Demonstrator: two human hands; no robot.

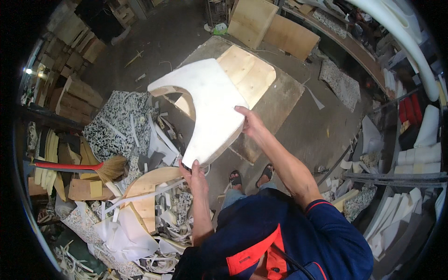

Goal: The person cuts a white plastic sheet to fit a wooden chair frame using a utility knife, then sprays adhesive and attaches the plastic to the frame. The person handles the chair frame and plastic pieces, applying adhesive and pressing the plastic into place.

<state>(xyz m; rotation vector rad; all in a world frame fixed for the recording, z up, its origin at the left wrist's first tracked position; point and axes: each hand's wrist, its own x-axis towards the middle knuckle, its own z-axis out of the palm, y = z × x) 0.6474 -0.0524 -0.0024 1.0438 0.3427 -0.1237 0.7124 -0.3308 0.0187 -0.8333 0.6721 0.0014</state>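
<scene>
Between my two hands is a large white padded panel, with a deep curved cut-out on its left side and a bare wood-coloured edge along that curve. My left hand is closed around its narrow near end, thumb on top. At the panel's right corner, my right hand grips the edge, with the thumb on the white face and the other fingers mostly hidden underneath. The panel is tilted above a pale plywood board, which it partly covers. That board lies on a larger worn sheet on the floor.
Foam offcuts and strips pile up at my left, with a curved plywood piece among them. A red-handled broom lies over the pile. Speckled foam sits beyond it. Boards lean at the back; shelves of foam line the right.
</scene>
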